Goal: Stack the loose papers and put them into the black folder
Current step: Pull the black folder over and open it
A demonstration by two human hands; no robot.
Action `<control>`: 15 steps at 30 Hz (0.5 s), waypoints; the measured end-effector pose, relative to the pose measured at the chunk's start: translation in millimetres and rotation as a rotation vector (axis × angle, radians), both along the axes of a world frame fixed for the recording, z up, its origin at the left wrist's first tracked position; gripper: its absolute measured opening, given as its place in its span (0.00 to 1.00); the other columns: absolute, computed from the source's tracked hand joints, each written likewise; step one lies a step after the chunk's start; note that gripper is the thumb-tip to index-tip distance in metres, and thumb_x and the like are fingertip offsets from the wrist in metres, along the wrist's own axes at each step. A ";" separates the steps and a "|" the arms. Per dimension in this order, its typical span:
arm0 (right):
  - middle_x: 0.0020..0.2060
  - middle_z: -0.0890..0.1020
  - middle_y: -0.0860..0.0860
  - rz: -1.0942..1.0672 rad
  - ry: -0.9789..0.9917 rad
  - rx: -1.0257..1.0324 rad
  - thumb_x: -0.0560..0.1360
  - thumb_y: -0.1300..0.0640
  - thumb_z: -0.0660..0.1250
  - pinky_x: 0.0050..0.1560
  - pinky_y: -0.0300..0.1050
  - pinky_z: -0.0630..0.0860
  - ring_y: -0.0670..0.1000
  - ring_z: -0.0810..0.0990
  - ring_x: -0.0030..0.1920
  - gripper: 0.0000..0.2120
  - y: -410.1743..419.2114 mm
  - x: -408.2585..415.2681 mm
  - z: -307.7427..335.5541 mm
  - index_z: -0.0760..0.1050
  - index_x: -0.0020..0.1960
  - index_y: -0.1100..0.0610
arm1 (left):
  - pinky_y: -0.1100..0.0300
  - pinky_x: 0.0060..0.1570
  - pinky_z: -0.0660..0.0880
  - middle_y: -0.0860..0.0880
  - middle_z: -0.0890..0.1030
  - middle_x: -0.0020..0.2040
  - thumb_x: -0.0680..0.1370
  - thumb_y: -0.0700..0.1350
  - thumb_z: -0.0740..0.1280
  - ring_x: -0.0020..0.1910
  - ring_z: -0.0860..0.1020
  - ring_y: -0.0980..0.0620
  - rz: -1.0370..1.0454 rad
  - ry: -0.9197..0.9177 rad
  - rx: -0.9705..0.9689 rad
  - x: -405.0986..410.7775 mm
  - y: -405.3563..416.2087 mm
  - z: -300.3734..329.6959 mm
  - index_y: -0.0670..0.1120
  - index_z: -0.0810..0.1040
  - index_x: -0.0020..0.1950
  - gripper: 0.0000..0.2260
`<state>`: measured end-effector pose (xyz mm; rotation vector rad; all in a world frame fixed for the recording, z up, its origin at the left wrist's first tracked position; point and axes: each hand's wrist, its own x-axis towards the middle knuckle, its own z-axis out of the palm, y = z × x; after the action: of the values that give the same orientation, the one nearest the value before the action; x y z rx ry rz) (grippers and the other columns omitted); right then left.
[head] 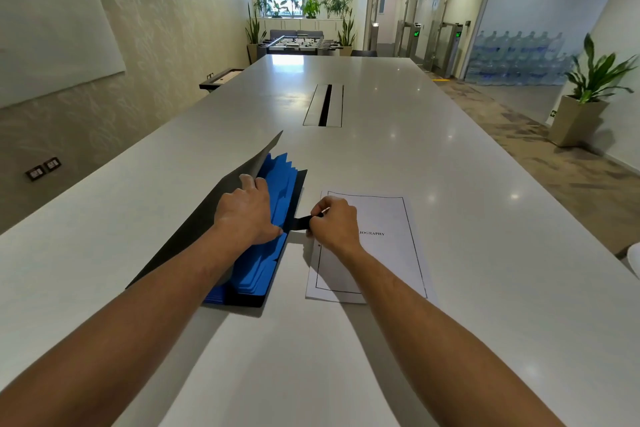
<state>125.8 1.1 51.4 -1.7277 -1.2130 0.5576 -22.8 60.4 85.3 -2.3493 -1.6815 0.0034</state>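
Observation:
The black folder (pixel 194 229) lies on the white table, its cover raised to the left and several blue dividers (pixel 277 184) fanned out inside. My left hand (pixel 247 210) rests on the dividers, fingers hooked over the cover's edge. My right hand (pixel 334 224) pinches the folder's black strap tab (pixel 300 222) at its right edge. A stack of white papers (pixel 381 246) with a black border and printed heading lies flat just right of the folder, partly under my right hand and forearm.
The long white table (pixel 381 149) stretches ahead, with a cable slot (pixel 324 105) in its middle. A potted plant (pixel 585 104) stands on the floor at right. A wall runs along the left.

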 end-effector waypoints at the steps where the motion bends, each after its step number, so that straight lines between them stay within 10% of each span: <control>1: 0.39 0.82 0.57 0.006 -0.003 0.001 0.69 0.70 0.68 0.31 0.34 0.77 0.50 0.84 0.34 0.10 -0.7 0.4 0.3 0.75 0.41 0.57 | 0.49 0.45 0.77 0.37 0.62 0.70 0.67 0.62 0.71 0.53 0.78 0.40 -0.006 0.004 -0.001 0.0 -0.2 1.0 0.41 0.57 0.70 0.43; 11: 0.44 0.83 0.60 0.092 0.035 0.000 0.74 0.67 0.66 0.44 0.43 0.82 0.54 0.85 0.40 0.09 -8.1 3.5 -0.9 0.75 0.52 0.60 | 0.53 0.39 0.68 0.38 0.72 0.62 0.74 0.43 0.66 0.54 0.76 0.39 0.024 -0.244 -0.098 -2.4 5.7 7.7 0.43 0.58 0.71 0.28; 15: 0.56 0.78 0.56 0.129 -0.105 -0.053 0.74 0.53 0.70 0.55 0.49 0.77 0.55 0.78 0.55 0.25 -14.8 4.6 -3.4 0.68 0.68 0.56 | 0.50 0.46 0.72 0.37 0.67 0.70 0.76 0.42 0.63 0.60 0.74 0.37 0.007 -0.281 -0.136 0.6 6.1 3.8 0.48 0.48 0.77 0.33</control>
<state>130.4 -13.7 48.0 -1.7502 -1.4019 0.5862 -22.2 66.5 89.1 -2.5424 -1.8693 -0.2283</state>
